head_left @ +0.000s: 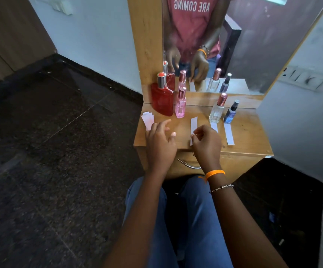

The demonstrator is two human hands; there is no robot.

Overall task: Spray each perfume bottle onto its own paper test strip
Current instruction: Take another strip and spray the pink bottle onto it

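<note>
Several perfume bottles stand in a row on the wooden dressing table: a big red bottle, a slim pink bottle, a clear bottle with a rose cap, and a small dark blue bottle. A white paper strip lies in the middle, and my right hand pinches its near end. Another strip lies below the clear bottle, partly under my hand. A third strip lies below the blue bottle. My left hand hovers with relaxed fingers beside a small stack of spare strips.
A mirror stands behind the bottles and doubles them. A drawer handle sits under the table's front edge. My knees in jeans are right under the table. Dark stone floor spreads to the left, and a wall closes in at right.
</note>
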